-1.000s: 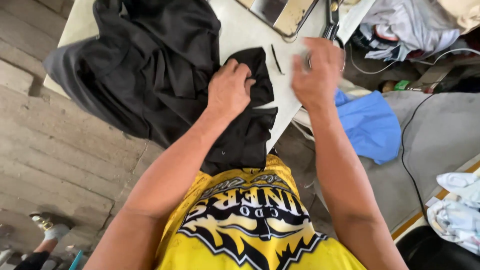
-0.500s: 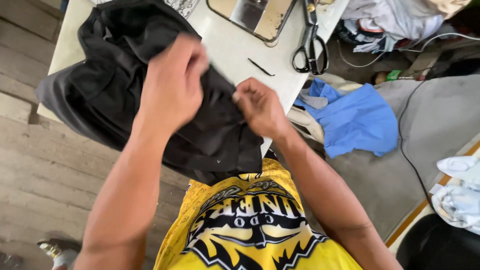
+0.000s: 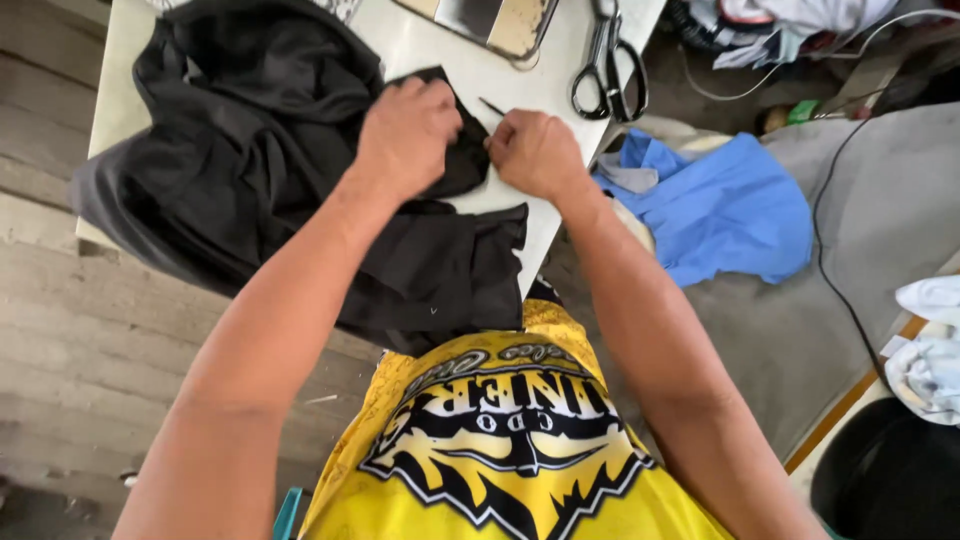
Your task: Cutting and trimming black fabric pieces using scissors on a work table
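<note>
One big black cloth (image 3: 250, 150) lies on the white table (image 3: 420, 50), hanging over its edge; my left hand (image 3: 405, 135) is curled tight on one fold of it; my right hand (image 3: 535, 155) pinches the same fold, fingers closed; one pair of scissors (image 3: 610, 65) lies near; one blue cloth (image 3: 725, 210) lies on the floor.

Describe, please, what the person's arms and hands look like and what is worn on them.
Both arms are bare to past the elbow, with no sleeves in view. The left hand and right hand wear no gloves; no watch or ring shows. The shirt is yellow with a black-and-white print.
</note>
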